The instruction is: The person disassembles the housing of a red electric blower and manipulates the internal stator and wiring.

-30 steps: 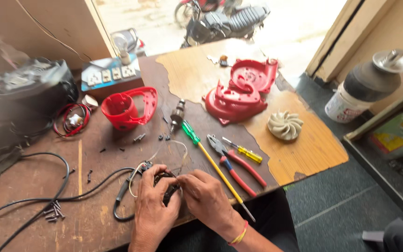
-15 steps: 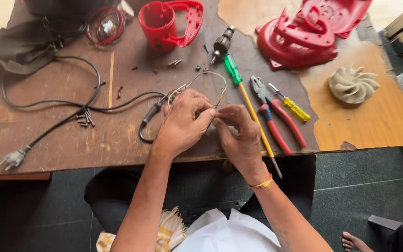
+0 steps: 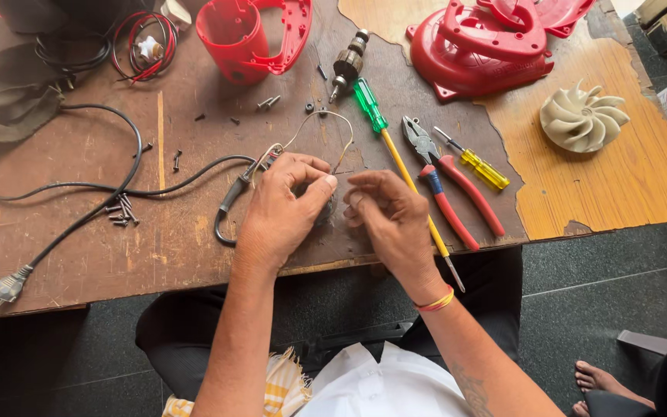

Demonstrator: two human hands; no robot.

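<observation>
- Left hand (image 3: 283,205) pinches a small dark part (image 3: 324,212) near the tabletop (image 3: 79,255) edge, steadying it
- Right hand (image 3: 387,216) curls its grip beside it; contents hidden
- Thin wires (image 3: 326,116) loop away; pliers (image 3: 445,177) lie within reach

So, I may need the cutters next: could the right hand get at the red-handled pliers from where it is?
Probably yes. The red-handled pliers lie bare on the table just beside the right hand, with only the long green-handled screwdriver lying between them, flat and low.
</observation>
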